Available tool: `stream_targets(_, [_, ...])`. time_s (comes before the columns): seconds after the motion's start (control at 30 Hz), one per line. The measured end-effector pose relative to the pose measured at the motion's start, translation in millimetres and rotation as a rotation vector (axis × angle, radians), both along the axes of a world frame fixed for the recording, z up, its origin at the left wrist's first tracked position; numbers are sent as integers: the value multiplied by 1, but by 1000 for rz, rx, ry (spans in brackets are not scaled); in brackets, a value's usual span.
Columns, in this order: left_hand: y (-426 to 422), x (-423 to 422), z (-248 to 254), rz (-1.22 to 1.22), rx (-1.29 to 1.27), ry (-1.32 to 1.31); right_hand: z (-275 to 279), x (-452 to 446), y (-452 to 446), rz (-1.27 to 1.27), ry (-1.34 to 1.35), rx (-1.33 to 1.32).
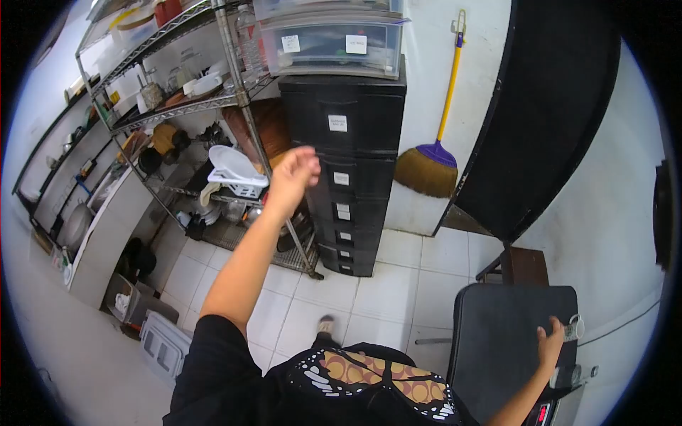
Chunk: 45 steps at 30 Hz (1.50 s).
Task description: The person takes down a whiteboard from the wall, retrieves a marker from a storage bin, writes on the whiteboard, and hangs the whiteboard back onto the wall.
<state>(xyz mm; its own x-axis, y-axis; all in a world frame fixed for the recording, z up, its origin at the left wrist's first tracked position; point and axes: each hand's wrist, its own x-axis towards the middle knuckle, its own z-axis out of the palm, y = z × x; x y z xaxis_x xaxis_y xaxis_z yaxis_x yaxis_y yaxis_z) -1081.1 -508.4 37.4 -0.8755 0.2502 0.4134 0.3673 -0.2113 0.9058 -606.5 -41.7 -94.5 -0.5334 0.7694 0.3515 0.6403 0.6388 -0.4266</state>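
My left hand is raised in front of the black drawer tower, its fingers loosely curved and nothing visible in them. Low on the right, my right hand hovers over or rests at the edge of a black-topped table, thumb and fingers apart. Just beyond its fingertips is a mug with a pale rim and a patterned side. Whether the fingers touch the mug I cannot tell. Clear glassware stands by the table's right edge, below that hand.
Metal shelving to the left bears dishes, a white dish basket and pots. A broom hangs on the wall beside a black door. Near the table's far end is a brown stool. Grey plastic bins stand lower left.
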Motion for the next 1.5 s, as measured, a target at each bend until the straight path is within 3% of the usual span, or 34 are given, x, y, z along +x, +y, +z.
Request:
stream_targets(0.17, [22,-116,84,-315,457,-155,56,-133,-59,198,90,-51])
stream_targets(0.3, [59,-216,112,-417,514,-182,82,-208,-106,246,32,-182])
stream_targets(0.43, [105,-255,131,-337,441,-219,94,-263,-121,311,50,-180])
stream_targets(0.5, [116,-267,130,-457,509,-189,103,-288,-120,339,56,-191])
stream_targets(0.57, [120,-263,131,-534,504,-189,109,-311,-117,366,52,-195])
stream_targets(0.8, [97,-216,124,-579,461,-90,150,-392,-80,656,183,156])
stream_targets(0.97, [68,-166,121,-553,376,10,209,-456,-87,791,507,-17])
stream_targets(1.1, [53,-135,121,-538,321,-19,259,-505,-114,947,714,24])
stream_targets(1.13, [49,-132,119,-539,283,4,268,-512,-123,1003,717,32])
stream_targets(1.23, [22,-108,142,-461,-296,-10,271,-534,-134,1174,791,-81])
stream_targets(1.3, [7,-89,167,-317,-600,270,268,-540,-134,1242,866,-120])
stream_targets(1.37, [17,-73,197,-4,-437,592,263,-540,-133,1258,934,-84])
stream_targets(1.43, [34,-82,245,165,-599,1082,256,-539,-133,1244,936,-74])
stream_targets(1.5, [61,-95,285,4,-870,1095,247,-539,-129,1224,935,-66])
